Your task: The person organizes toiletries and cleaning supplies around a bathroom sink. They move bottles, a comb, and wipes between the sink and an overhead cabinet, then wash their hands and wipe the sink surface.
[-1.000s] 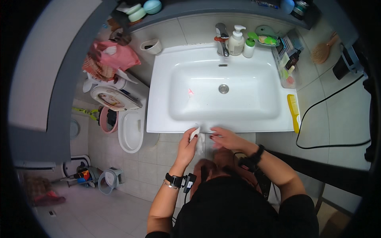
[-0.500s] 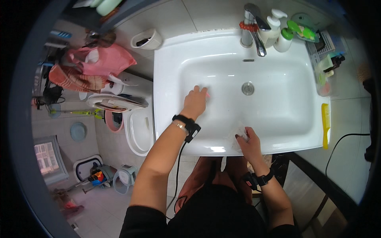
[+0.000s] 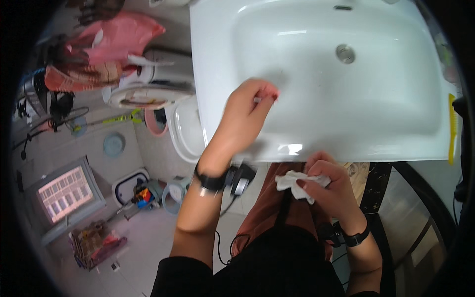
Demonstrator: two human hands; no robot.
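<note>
My left hand (image 3: 241,118) is raised over the left side of the white sink (image 3: 341,114), its thumb and fingers pinched together. A small pale bit shows between them, too small to name. My right hand (image 3: 335,187) is at the sink's front edge, above my legs. A crumpled white tissue (image 3: 301,183) is gripped between its thumb and fingers and sticks out to the left. The metal drain (image 3: 345,53) lies to the right of and beyond my left hand.
A yellow comb (image 3: 451,128) lies on the sink's right rim. Left of the sink stand the toilet (image 3: 185,126) and a pink bucket (image 3: 156,123). A pink bag (image 3: 116,42) hangs at the far left. A cable trails from my left wrist device (image 3: 240,180).
My left hand has lifted from the basin and curled into a pinch. The right hand has drawn back past the front rim with the tissue. The view has tilted toward me.
</note>
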